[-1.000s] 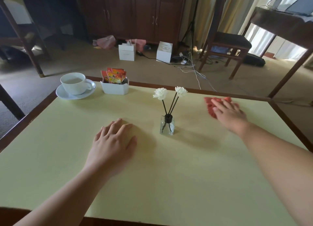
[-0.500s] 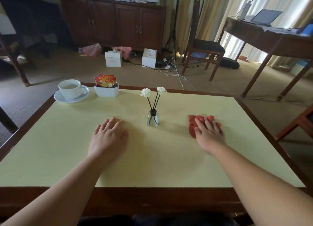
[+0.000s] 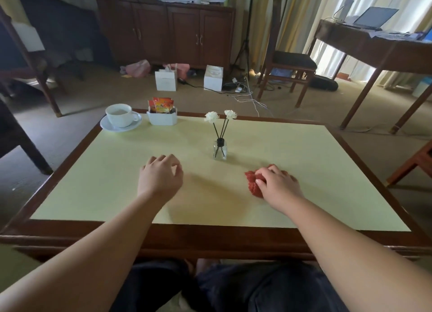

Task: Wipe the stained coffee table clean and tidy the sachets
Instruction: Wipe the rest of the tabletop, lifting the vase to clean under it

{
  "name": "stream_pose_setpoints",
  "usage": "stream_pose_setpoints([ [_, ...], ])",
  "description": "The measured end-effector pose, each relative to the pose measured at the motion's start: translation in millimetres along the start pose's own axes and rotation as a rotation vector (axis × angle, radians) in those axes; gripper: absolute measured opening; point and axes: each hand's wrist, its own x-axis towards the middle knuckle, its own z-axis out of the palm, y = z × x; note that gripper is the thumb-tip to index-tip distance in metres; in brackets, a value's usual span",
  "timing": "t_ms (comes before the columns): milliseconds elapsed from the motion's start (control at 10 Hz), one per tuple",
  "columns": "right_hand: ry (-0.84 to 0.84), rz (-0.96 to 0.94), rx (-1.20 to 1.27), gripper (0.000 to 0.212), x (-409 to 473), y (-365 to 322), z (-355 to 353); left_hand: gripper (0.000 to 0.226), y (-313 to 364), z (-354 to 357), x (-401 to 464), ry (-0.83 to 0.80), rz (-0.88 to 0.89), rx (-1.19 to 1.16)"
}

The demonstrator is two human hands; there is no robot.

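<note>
Tabletop: pale yellow-green surface in a dark wooden frame, seen from its near edge; a faint brownish patch lies on it between the two hands.
Right hand: palm down on the right half of the tabletop, fingers curled and clamped on the red cloth, which bunches up under them.
Left hand: over the tabletop left of centre, holding nothing, fingers loosely curled with a gap between thumb and fingertips; whether it touches the surface cannot be told.
Cloth: red and crumpled, on the tabletop under the right hand, its left part sticking out past the fingers; near the bottle, but apart from it.
Cup: white, with a pale drink inside, upright on a white saucer at the far left corner.
Holder: white box just right of the saucer, at the far edge.
Sachets: red and orange packets standing upright in the holder, tops showing above its rim.
Bottle: small clear glass one near the middle of the tabletop, between the hands and farther back, with dark sticks carrying two white flowers.
</note>
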Motion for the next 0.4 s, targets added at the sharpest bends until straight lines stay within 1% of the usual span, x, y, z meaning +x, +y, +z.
stream_pose_setpoints([
  [100,0.034,0.020,0.102,0.027,-12.8,-0.6,-4.4,0.022,6.1,-25.2,-22.2,-0.015,0.042,-0.013],
  [200,0.016,0.045,0.395,0.027,-40.2,-5.3,-10.2,0.012,6.3,-58.7,-61.3,0.001,0.082,-0.080],
  [300,-0.030,0.031,0.599,0.022,-86.2,-13.5,-28.7,0.005,6.1,-101.6,-104.4,0.077,0.070,-0.149],
  [400,0.029,0.000,0.780,0.014,-146.8,-11.8,-48.7,0.015,-6.0,-141.9,-160.4,0.159,0.046,-0.194],
])
